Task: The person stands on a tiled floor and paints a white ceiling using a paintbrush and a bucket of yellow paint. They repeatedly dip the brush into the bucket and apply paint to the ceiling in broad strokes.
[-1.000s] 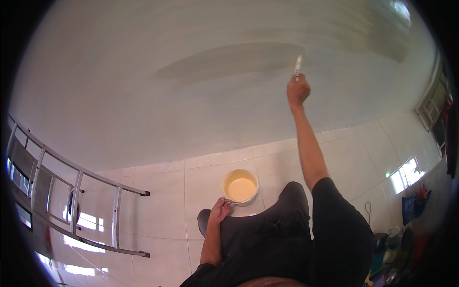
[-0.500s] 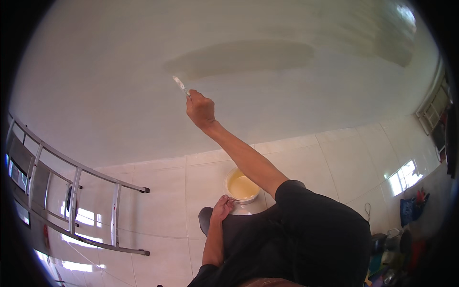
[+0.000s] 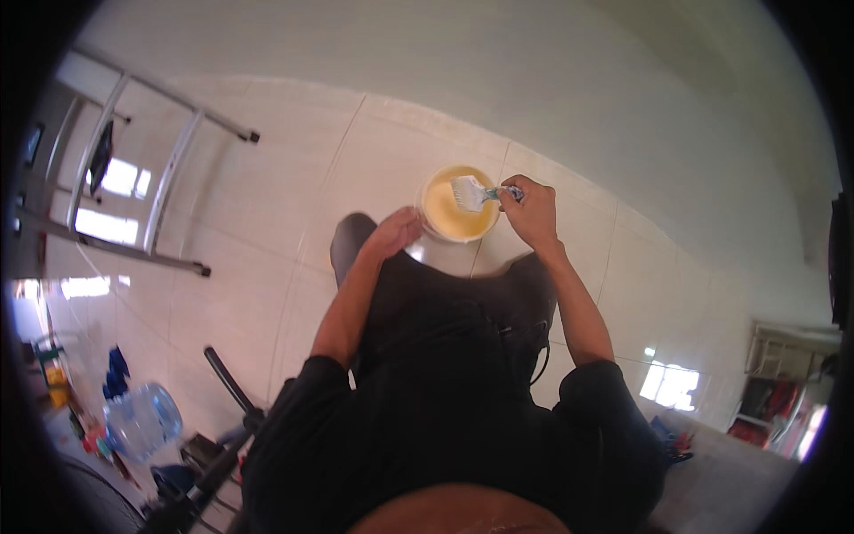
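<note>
A round white bucket (image 3: 436,218) of creamy yellow liquid is just past my knees, at the centre of the view. My left hand (image 3: 394,233) grips it at the left side of its rim, fingers closed. My right hand (image 3: 532,214) is closed on a paintbrush (image 3: 470,194), whose pale, wide head is over the liquid inside the bucket's rim. Whether the bristles touch the liquid is hard to tell.
A pale wall (image 3: 623,107) rises beyond the tiled floor (image 3: 302,160). An aluminium ladder (image 3: 173,187) lies at the left. A blue water jug (image 3: 144,418), a black tubular frame and assorted small things are at lower left. A metal rack (image 3: 765,374) stands at right.
My right hand has left the wall with the brush and come down over the bucket. The view has tipped downward and turned toward the floor.
</note>
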`<state>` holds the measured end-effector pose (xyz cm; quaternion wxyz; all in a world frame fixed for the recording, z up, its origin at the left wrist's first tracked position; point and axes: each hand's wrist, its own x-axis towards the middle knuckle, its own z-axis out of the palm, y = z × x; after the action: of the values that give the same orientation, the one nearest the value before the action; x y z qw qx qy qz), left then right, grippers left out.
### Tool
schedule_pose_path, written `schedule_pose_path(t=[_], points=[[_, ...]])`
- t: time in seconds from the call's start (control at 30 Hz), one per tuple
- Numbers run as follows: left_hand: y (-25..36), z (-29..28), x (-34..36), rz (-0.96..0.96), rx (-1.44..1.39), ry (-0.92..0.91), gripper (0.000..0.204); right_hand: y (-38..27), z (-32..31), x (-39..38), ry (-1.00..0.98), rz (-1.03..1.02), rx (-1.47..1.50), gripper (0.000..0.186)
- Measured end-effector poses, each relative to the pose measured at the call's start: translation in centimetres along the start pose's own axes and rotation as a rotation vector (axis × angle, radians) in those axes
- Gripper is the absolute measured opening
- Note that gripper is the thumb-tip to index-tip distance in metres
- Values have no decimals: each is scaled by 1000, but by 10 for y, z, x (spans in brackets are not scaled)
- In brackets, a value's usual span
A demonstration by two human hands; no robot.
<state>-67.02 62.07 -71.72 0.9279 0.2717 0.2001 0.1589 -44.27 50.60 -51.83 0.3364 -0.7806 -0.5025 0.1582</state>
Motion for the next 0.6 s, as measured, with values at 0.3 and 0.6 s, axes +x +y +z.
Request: schedule_pose_path(t=[0.3, 0.6], points=[[3, -7, 2, -26, 0, 51, 17, 53, 100, 31, -200, -116, -396, 20], [6, -6, 3, -45, 12, 76, 18, 60, 109, 33, -215, -145, -423, 18]])
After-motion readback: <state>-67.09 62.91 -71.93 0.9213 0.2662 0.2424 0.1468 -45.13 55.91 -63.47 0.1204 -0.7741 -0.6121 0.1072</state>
